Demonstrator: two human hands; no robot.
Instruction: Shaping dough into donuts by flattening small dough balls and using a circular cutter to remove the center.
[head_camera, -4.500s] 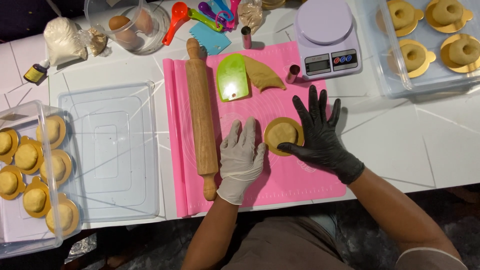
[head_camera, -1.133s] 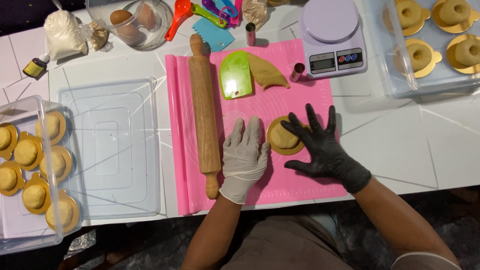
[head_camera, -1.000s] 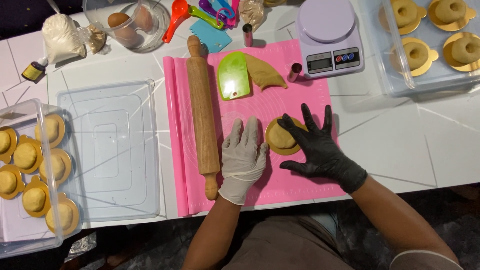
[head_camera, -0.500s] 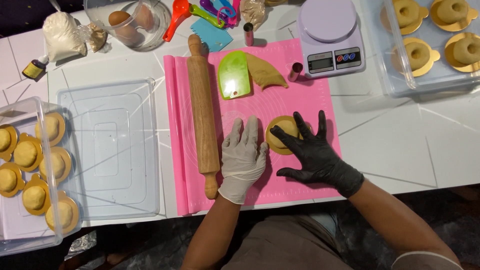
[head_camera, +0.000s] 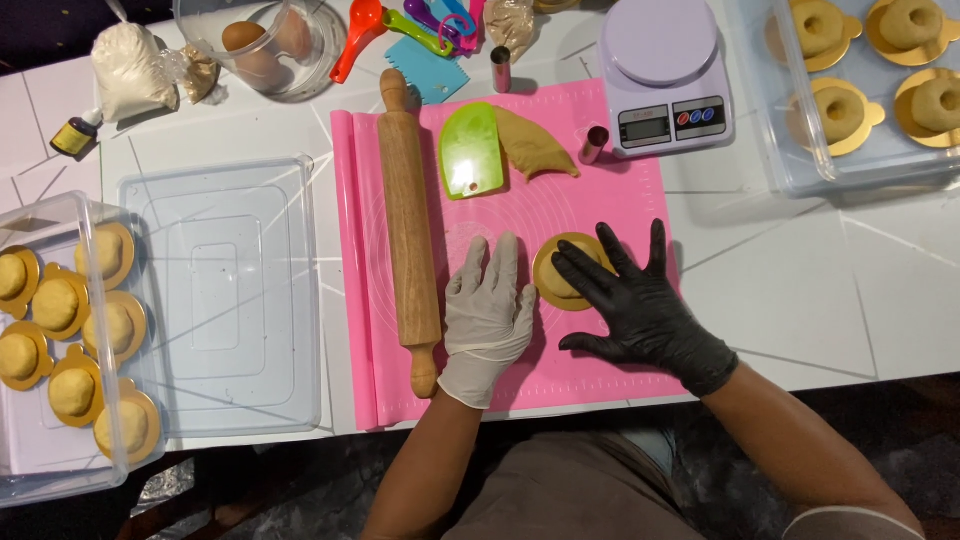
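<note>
Pink mat (head_camera: 600, 200), left hand (head_camera: 487, 310) flat, right hand (head_camera: 640, 300) fingers spread on dough disc (head_camera: 560, 270)

right hand (head_camera: 640, 305) lower on the dough disc (head_camera: 562, 272) (fingertips only)

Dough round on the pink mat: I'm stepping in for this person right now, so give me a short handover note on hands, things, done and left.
Left hand, white glove, lies flat and empty on the pink mat.
Right hand, black glove, fingers resting on the dough round on its gold disc.
Rolling pin lies left of the hands; green scraper and spare dough above.
Done: shaped pieces fill the left tray.
Left: this round is not yet trayed.
</note>
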